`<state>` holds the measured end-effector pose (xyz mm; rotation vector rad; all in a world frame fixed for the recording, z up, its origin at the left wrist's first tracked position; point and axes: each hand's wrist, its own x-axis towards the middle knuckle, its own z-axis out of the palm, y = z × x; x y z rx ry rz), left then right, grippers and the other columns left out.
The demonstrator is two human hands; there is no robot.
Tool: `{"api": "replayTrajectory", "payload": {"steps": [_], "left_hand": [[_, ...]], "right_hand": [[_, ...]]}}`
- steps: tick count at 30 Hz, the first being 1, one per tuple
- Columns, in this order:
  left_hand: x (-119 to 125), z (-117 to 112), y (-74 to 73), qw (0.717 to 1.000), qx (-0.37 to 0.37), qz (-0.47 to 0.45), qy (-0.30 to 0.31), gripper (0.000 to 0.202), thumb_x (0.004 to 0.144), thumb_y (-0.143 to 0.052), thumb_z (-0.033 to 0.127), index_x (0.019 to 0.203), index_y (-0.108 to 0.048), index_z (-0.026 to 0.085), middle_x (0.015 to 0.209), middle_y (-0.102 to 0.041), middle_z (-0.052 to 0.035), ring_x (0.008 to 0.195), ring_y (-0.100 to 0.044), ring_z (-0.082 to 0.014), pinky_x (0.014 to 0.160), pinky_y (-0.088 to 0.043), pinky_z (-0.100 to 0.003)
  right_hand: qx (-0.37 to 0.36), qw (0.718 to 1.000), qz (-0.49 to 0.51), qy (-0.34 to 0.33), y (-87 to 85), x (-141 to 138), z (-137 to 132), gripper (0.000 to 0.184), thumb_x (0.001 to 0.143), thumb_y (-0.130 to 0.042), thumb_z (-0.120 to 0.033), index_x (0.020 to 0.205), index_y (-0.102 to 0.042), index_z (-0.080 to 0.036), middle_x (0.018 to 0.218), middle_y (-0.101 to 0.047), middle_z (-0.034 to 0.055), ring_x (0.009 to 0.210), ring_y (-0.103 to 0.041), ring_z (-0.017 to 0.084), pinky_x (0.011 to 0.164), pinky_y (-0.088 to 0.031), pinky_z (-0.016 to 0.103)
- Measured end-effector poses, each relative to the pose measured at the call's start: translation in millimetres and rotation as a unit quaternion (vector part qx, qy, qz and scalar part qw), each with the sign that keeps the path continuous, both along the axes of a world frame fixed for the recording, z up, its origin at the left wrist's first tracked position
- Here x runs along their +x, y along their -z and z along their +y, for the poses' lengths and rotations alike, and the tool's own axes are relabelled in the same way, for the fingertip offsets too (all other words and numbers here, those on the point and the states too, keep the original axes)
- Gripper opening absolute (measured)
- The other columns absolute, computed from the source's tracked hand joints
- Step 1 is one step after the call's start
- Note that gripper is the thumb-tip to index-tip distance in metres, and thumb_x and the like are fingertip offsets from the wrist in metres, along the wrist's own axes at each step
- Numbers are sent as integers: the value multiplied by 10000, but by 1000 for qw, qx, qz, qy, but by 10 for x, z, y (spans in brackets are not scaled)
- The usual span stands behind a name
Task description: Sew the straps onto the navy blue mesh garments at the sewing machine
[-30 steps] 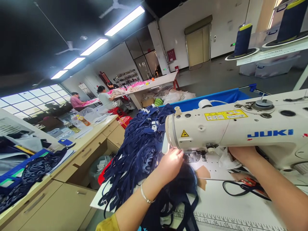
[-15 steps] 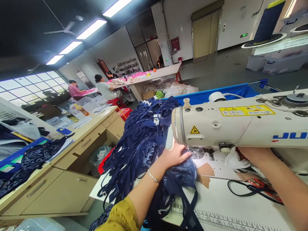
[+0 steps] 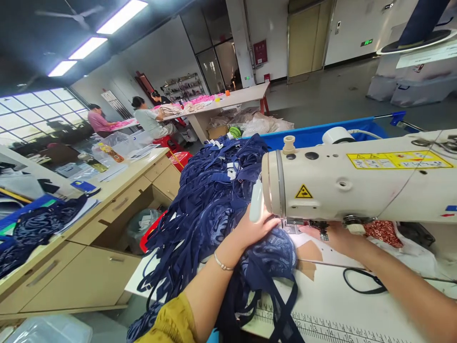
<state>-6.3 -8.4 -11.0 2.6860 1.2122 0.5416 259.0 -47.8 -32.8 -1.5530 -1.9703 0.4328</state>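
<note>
My left hand (image 3: 254, 227) presses closed fingers on a navy lace bra (image 3: 276, 252) at the needle end of a white sewing machine (image 3: 321, 186). The bra's straps hang over the ruler-marked table edge. Under the machine head, my right hand (image 3: 341, 238) reaches from the right with its fingers beside the presser foot (image 3: 291, 226); the needle parts hide them in part. A white handheld-shaped piece (image 3: 256, 202) stands in front of my left hand. A black loop (image 3: 362, 281) lies below my right forearm.
A heap of navy bras (image 3: 214, 190) covers the table's left side. Left of it is a wooden desk (image 3: 117, 202) with bottles. Behind the machine is a blue fabric bin (image 3: 314, 136). Several people sit at a long table (image 3: 246, 97) with pink cloth.
My right hand has moved left from behind the machine to the presser foot, uncovering reddish glittery material. The red-handled scissors no longer show. My left hand stays on the bra; the view has shifted slightly.
</note>
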Motion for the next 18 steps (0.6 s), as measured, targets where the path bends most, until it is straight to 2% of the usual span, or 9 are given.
{"api": "replayTrajectory", "payload": {"steps": [3,5,8,13,18], "left_hand": [[-1,-93,-62,999,-6,-32,29,289,1007,-477,348,1079,-714,201,1129,-699,-82,1137,-601,-222,1061,-437,-402],[24,-141,-84,996,-24,-48,64,255,995,-514,335,1066,-711,190,1027,-717,-72,1043,-635,-201,1000,-475,-347],[65,-162,-83,992,-58,-52,102,240,994,-529,318,1096,-698,180,926,-718,-56,922,-660,-173,902,-503,-279],[71,-136,-78,990,-69,-44,114,277,1016,-481,346,1088,-710,208,879,-716,-47,874,-664,-168,910,-479,-294],[55,-149,-92,990,-73,-37,117,291,1024,-464,348,1057,-711,197,892,-723,-43,857,-664,-158,910,-473,-292]], "right_hand": [[-120,985,103,-67,-46,-169,-18,331,849,-533,-551,887,-713,-275,913,-759,36,913,-711,267,892,-576,417],[-169,968,163,-85,-42,-244,-11,318,844,-562,-537,918,-699,-260,968,-753,41,946,-705,259,934,-558,421],[-173,960,200,-90,67,-347,5,293,829,-584,-515,858,-681,-240,913,-745,53,902,-705,253,933,-555,434],[-194,917,332,-111,270,-473,-17,191,848,-609,-433,876,-675,-255,940,-741,46,975,-696,246,984,-536,414],[-213,919,321,-85,299,-461,-31,162,843,-628,-403,881,-711,-269,985,-751,32,1032,-680,249,1032,-500,402]]}}
